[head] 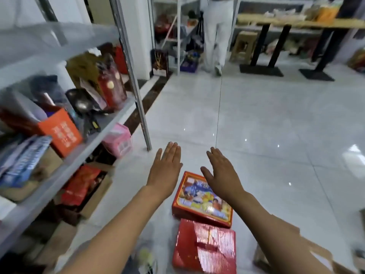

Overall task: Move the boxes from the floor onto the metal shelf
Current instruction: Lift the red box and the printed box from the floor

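Boxes [203, 222] on glossy white tile floor [266, 125] — metal shelf [65, 163] alongside

I see both hands flat, fingers straight, left hand [166, 171] & right hand [222, 173] above two red boxes, picture box [199, 206] and foil-wrapped box [205, 248], bottom centre; metal shelf [65, 161] at left.

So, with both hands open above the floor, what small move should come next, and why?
Probably lower both hands to the picture box and grip its two sides. The left hand and right hand are open and hold nothing, and this box lies right under them on the floor, with the striped box nearer the person.
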